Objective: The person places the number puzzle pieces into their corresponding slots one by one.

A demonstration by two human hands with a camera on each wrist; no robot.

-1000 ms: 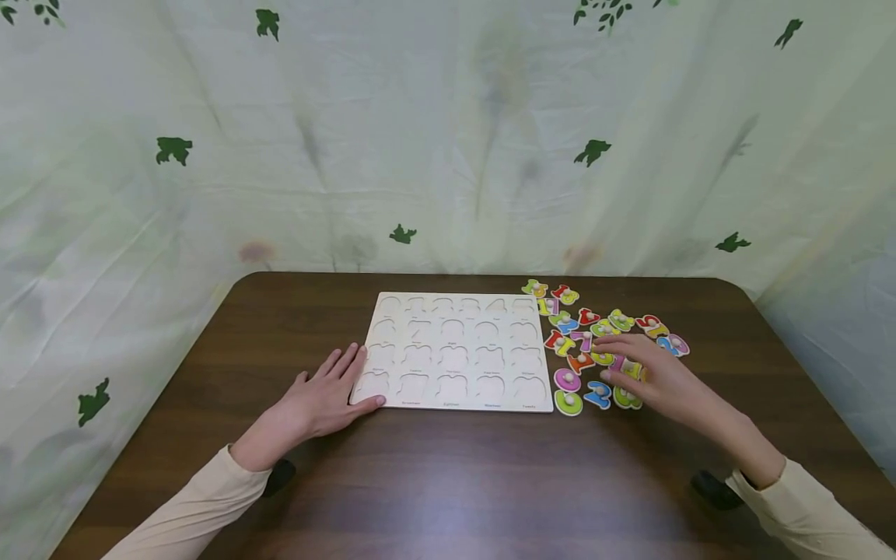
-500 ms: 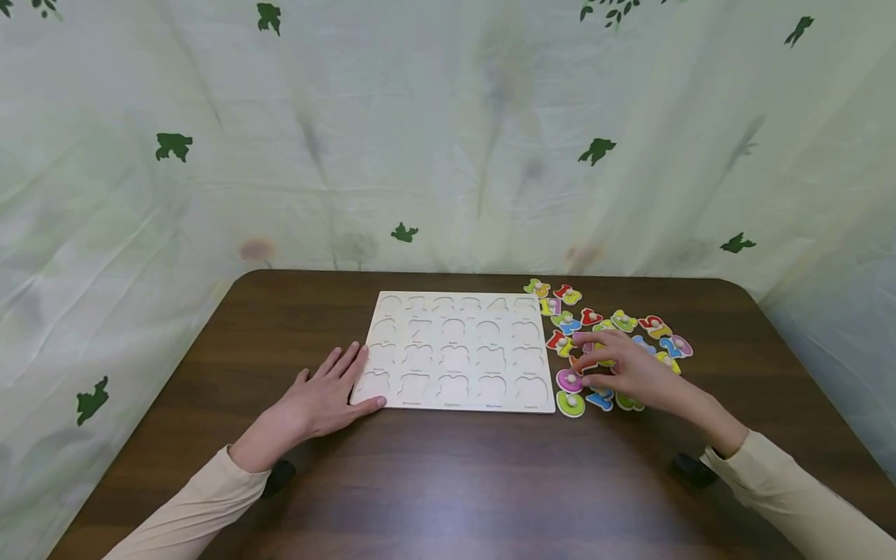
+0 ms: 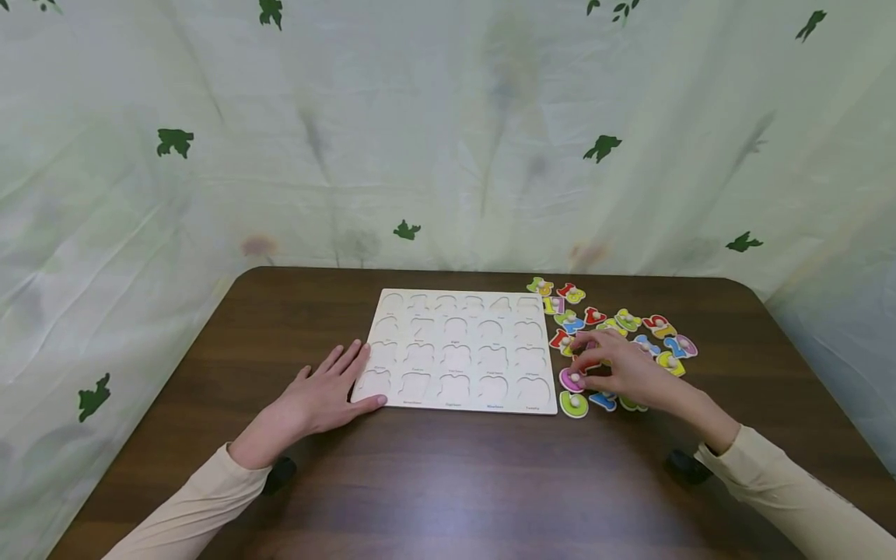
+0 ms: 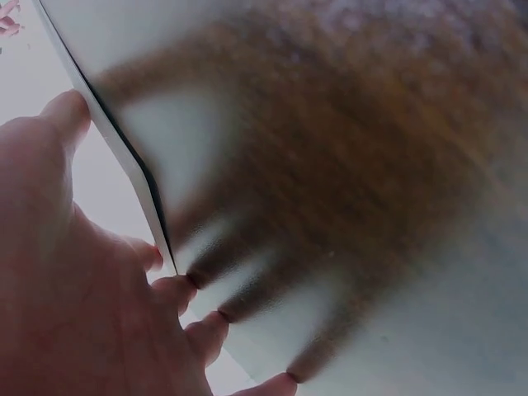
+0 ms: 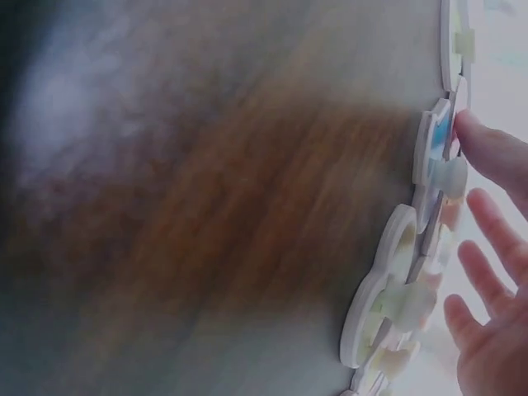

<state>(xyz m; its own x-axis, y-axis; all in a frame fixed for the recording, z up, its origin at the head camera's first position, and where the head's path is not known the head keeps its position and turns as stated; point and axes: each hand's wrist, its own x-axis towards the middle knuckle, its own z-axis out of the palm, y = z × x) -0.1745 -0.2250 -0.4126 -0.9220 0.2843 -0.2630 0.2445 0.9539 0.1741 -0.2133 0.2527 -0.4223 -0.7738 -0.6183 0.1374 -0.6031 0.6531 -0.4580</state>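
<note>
from my remote station i see the left hand [image 3: 320, 401] lie flat, fingers spread and gripping nothing, at eight o'clock on the white board [image 3: 473, 365], presumably to keep it from sliding. just beyond the board's edge, between three and four o'clock, the right hand [image 3: 623, 370] curls thumb and forefinger about the purple piece [image 3: 568, 383], seemingly pinching its knob [image 3: 575, 378] because that stands proud of the flat shape. the round green piece [image 3: 574, 405] sits at its six o'clock.
</note>
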